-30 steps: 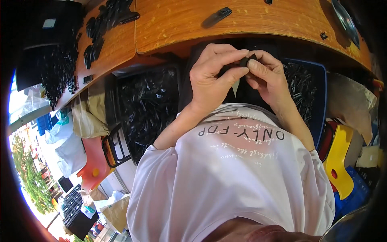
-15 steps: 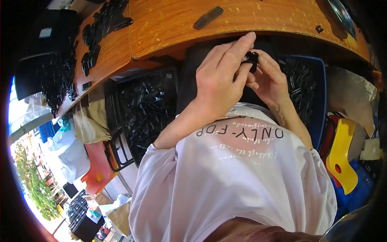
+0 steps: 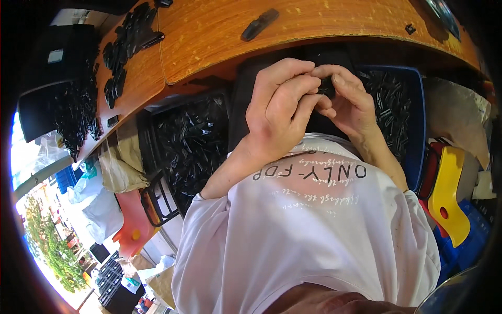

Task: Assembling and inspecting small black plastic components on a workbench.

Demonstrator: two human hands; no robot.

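Note:
In front of my chest, my left hand point(image 3: 280, 104) and my right hand point(image 3: 355, 104) meet with fingertips together. Between them sits a small black plastic part point(image 3: 326, 87), mostly covered by the fingers, so its exact kind cannot be made out. My left fingers are curled against its left side, while my right thumb and fingers close on it from the right. A dark, flat, elongated piece point(image 3: 260, 24) lies on the wooden table point(image 3: 209, 39) beyond my hands. Farther right on the table is a tiny black part point(image 3: 410, 29).
A blue bin point(image 3: 418, 120) of black pieces stands beside my right arm. On the left is a dark crate of black plastic pieces point(image 3: 193, 136). More black pieces point(image 3: 125, 47) are heaped on the left table. A yellow stool-like object point(image 3: 448, 196) stands at right.
My left index finger has come down from its raised position and curled in around the small black part. The part is now more hidden. The whole view has shifted slightly.

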